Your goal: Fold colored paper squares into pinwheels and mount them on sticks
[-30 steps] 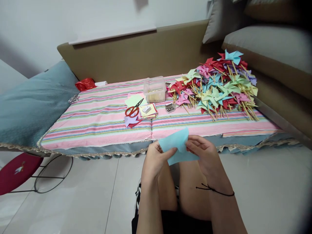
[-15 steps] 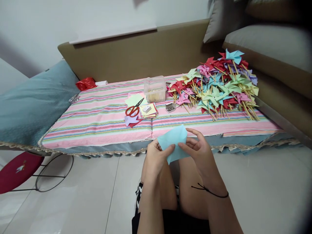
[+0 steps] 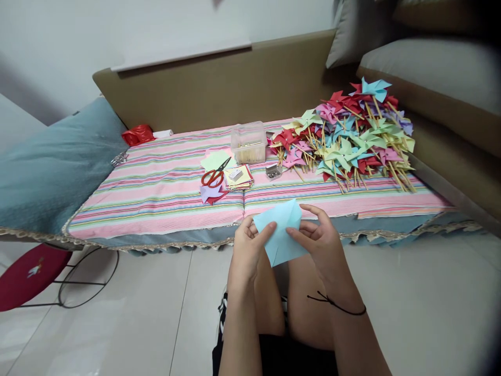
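A light blue sheet of paper (image 3: 282,237) with crease lines is held above my knees. My left hand (image 3: 247,248) pinches its left side, thumb on the face and fingers mostly behind. On the right side, my right hand (image 3: 319,240) grips the same sheet, its thumb pressing near the middle and its index finger stretched along the upper right corner. Beyond the sheet, on the striped cloth, lie red-handled scissors (image 3: 213,176), a stack of coloured paper squares (image 3: 239,179) with a small box on top, and a small open box of metal pins (image 3: 273,171).
Many paper pinwheels (image 3: 348,146) on sticks are heaped at the right of the striped cloth (image 3: 156,183). Behind the scissors stands a clear plastic box (image 3: 248,142) of sticks. A red plastic bag (image 3: 138,135) lies at the far left; a red stool (image 3: 33,274) stands on the floor.
My left thumb has shifted slightly up and left on the paper. More of the sheet's lower part now shows, with a crease visible. Both hands keep their hold.
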Demonstrator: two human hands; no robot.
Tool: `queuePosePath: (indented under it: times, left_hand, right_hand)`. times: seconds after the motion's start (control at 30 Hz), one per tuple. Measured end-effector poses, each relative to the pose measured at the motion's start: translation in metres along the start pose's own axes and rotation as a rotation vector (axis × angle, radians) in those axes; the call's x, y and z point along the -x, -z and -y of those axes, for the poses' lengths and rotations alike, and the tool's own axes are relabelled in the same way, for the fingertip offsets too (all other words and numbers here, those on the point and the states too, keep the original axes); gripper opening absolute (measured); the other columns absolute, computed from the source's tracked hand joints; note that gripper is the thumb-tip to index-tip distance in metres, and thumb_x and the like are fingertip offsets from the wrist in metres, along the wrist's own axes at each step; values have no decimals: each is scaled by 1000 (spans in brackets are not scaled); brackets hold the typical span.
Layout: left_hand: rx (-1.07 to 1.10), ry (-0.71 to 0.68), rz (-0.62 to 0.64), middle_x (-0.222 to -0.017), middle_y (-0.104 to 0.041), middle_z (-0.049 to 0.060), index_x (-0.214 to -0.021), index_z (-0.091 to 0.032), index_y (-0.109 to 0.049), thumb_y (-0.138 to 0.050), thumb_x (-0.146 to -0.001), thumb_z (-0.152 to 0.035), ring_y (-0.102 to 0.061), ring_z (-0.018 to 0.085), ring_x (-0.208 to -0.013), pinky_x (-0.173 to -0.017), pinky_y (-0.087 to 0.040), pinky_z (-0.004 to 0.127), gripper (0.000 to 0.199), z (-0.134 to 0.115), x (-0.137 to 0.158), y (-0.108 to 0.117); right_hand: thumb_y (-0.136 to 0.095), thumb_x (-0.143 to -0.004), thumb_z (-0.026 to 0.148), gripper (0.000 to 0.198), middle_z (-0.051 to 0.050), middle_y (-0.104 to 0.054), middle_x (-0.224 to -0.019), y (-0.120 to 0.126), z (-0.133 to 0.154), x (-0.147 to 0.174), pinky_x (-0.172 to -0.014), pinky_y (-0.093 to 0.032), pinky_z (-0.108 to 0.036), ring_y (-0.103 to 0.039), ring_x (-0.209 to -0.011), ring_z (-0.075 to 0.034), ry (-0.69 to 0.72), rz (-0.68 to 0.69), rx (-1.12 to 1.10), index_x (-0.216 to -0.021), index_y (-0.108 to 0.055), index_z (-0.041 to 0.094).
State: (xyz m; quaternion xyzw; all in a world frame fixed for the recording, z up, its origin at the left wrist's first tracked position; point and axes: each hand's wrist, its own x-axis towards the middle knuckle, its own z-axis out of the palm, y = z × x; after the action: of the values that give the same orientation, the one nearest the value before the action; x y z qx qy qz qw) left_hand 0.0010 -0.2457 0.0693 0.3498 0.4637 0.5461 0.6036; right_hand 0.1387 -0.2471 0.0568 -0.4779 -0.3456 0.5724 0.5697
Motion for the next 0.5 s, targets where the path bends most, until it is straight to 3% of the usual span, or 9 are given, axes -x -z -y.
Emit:
queuePosePath:
  times: [0.27,0.5]
  left_hand:
    - [-38,-35,-16,-77,-63,-2,-96,-17,-57,-80,-62,-24,-57,10,-68,-60,-44,20,41,3,-2,1]
    - [-76,-13,-81,-67,-55,-7,-103,-22,-45,-80,-59,-20,-51,8,-57,-54,-41,19,57,5,-3,3]
  right_hand:
    - [-82,-62,32,66,-1,-73,-73,2,-3,-1,-55,-51,-27,-66,-62,-18,11,43,23,-117,-46,25]
    - [-81,-62,33,66,1,-72,-72,1,-3,-3,-58,-51,-28,-66,-62,-17,-11,66,-18,-118,-45,25]
